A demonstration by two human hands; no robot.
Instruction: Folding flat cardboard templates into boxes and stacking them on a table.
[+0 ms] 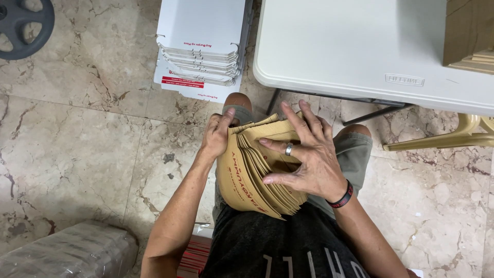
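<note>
Stack of brown paper bags point(252, 175) | held fanned on the lap | left hand point(216, 135) closed around far end | right hand point(309, 159) spread flat on top, nothing gripped | risk: fanned bags judged liable to slide onto marble floor point(77, 134) if the clamp is loosened.

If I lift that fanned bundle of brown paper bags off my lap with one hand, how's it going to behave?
The brown paper bags look thin and flat, so the bundle would probably flex and sag. They are loose and already fanned, so some may slide out. Both the left hand and the right hand are steadying them, which suggests one hand might not hold them together.
</note>
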